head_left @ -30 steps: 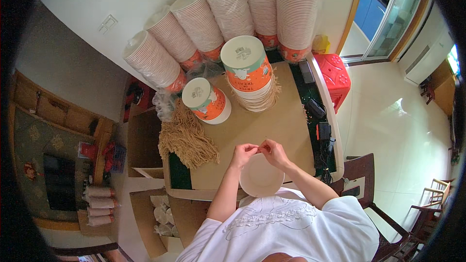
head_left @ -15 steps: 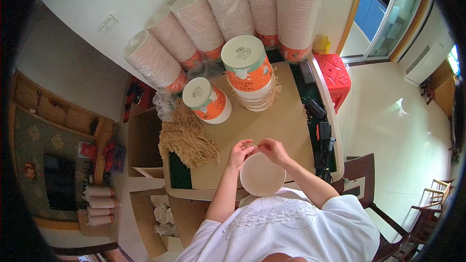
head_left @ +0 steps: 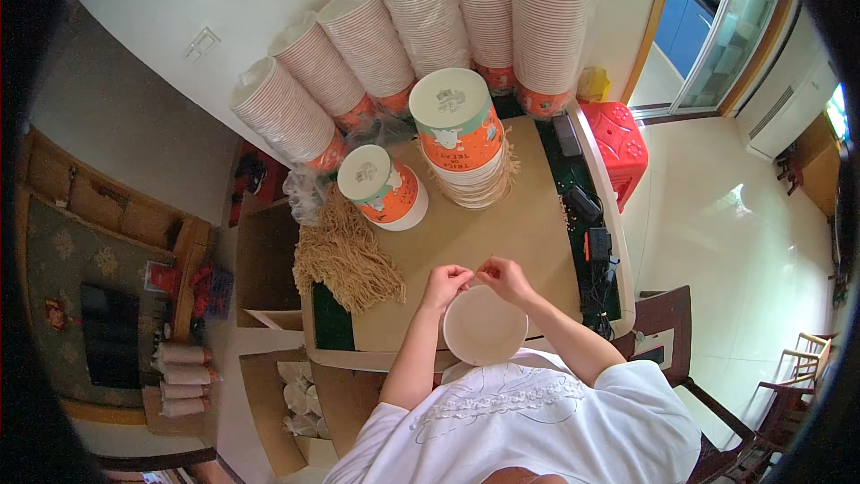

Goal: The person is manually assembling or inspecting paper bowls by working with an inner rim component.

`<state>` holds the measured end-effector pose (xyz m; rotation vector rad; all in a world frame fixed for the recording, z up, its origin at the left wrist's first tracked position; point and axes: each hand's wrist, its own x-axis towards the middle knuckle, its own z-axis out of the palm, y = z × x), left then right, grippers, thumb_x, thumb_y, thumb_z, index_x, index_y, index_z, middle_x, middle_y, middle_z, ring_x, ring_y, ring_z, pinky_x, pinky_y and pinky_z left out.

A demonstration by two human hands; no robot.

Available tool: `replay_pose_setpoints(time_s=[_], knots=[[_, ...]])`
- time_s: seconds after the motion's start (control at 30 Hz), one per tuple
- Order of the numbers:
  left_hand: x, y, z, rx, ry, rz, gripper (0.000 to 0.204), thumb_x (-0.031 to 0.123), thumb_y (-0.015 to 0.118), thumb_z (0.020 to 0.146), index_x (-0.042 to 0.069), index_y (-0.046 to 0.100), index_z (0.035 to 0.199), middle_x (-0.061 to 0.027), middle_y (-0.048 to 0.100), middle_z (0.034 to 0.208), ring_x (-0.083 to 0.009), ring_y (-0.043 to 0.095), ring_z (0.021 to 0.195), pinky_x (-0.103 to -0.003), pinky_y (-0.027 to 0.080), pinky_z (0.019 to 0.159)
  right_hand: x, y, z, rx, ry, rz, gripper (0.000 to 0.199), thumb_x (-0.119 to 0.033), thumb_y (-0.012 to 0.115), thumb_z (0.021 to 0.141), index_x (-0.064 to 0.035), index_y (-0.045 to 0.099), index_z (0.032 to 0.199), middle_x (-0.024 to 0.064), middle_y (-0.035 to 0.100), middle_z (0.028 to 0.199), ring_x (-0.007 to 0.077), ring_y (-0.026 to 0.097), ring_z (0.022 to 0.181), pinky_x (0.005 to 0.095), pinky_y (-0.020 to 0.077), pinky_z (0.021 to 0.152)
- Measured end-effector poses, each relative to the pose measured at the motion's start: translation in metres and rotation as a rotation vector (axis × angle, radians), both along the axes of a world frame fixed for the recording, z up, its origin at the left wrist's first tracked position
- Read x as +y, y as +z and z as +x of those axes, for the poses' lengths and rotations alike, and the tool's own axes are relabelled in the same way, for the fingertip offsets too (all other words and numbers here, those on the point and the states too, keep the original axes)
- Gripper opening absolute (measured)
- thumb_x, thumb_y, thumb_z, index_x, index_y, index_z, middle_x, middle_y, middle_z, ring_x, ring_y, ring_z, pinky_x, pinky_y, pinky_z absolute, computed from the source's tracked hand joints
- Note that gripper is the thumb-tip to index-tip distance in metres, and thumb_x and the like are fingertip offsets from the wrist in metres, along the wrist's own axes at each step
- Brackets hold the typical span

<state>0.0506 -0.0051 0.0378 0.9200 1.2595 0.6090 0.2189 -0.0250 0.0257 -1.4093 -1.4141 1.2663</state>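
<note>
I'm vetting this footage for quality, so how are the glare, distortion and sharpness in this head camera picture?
Head view: white glare on the pale floor; fisheye bowing of the table edge; black corners; dim left side; whatever lies between the fingers too small to make out.

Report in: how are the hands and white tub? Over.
Left hand, right hand: nearly meeting, grip unclear. White tub: mouth up, beside them. Cord bundle: left, out of the way.
</note>
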Motion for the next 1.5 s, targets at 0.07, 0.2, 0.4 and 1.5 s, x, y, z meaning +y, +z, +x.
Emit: replay_pose_setpoints(time_s=[0.07,0.2,0.4,1.5], knots=[[-0.001,-0.002,0.000,-0.004,0.004,0.038,0.005,0.007,0.058,0.081,0.002,0.060,0.083,-0.0015,0.058,0.068,-0.0073,0.052,0.058,-0.020,0.042,0.053,0.001,0.009,0.001,-0.028,0.024,-0.014,0.014,-0.015,0.063,0.076,-0.0032,0.062,0.083,0.0106,0.061,0.069,0.0148,0.057,0.062,0.0290,0.0460,0.058],[-0.004,-0.014,0.005,0.013,0.072,0.158,0.006,0.009,0.057,0.083,0.002,0.058,0.082,-0.0005,0.055,0.065,-0.0060,0.048,0.054,-0.018,0.038,0.048,0.002,0.002,0.002,-0.031,0.024,0.028,0.013,-0.013,0.062,0.077,-0.0007,0.059,0.080,0.0020,0.055,0.062,0.0070,0.047,0.056,0.0241,0.0400,0.051],[-0.009,-0.031,-0.004,-0.071,0.205,0.098,0.006,0.009,0.053,0.086,0.003,0.054,0.085,-0.0002,0.053,0.063,-0.0055,0.046,0.050,-0.018,0.037,0.044,0.001,-0.006,0.013,0.009,0.082,-0.144,0.015,-0.018,0.059,0.078,-0.0030,0.059,0.079,0.0034,0.056,0.063,0.0105,0.050,0.059,0.0273,0.0418,0.053],[-0.004,-0.027,0.005,0.138,-0.075,0.371,0.010,0.011,0.058,0.082,0.002,0.057,0.081,0.0000,0.059,0.069,-0.0062,0.052,0.061,-0.022,0.043,0.053,0.022,0.003,0.018,0.087,0.182,-0.241,0.016,-0.019,0.058,0.080,-0.0044,0.062,0.077,-0.0012,0.056,0.066,0.0070,0.049,0.061,0.0228,0.0382,0.052]])
